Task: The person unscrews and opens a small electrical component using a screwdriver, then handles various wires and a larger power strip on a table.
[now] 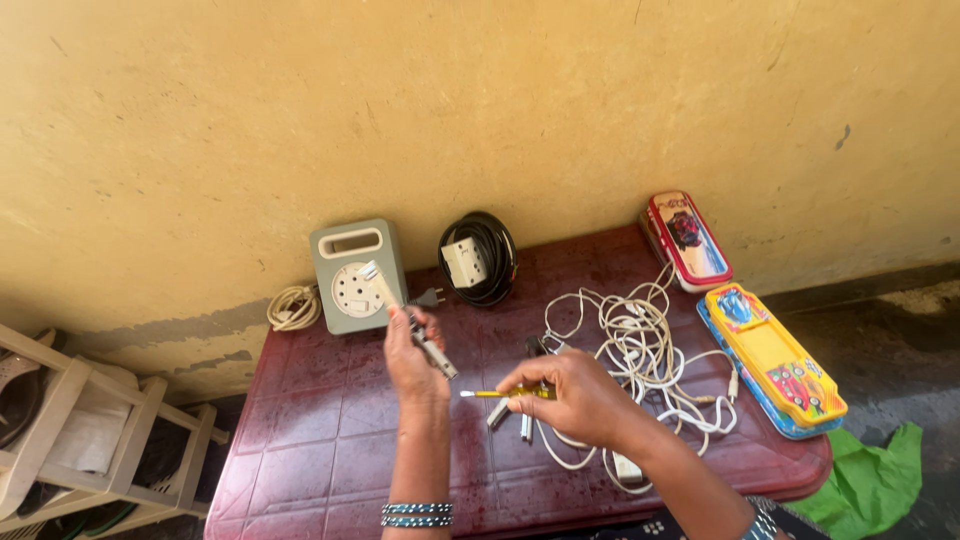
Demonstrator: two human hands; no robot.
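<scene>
Yellow-handled tester screwdriver (505, 393) with a pale metal tip lies level in the right hand (575, 395), fingers closed together around its handle, the tip pointing to 9 o'clock toward the left hand (412, 355). The left hand is clamped on a slim grey metal tool (432, 352) and holds it upright with a pale, flat-ended piece (378, 282) rising from it toward 11 o'clock — I cannot tell if these are one thing or two. Both hands hover above the dark red plastic table (330, 430), near its middle. To work well here, I judge, the tip should meet the held piece squarely, while the left hand keeps a steady grip. At 12 o'clock a grey-green box-shaped extension reel with a round white socket face (355, 277) leans on the yellow wall (480, 100); at 1 o'clock sits a coil of black cable with a white socket block (478, 258). A tangle of white cords (640, 350) lies at 3 o'clock. Two long pencil boxes — one red (688, 240), one yellow (772, 360) — rest at the right edge, both closed, so their contents are hidden.
</scene>
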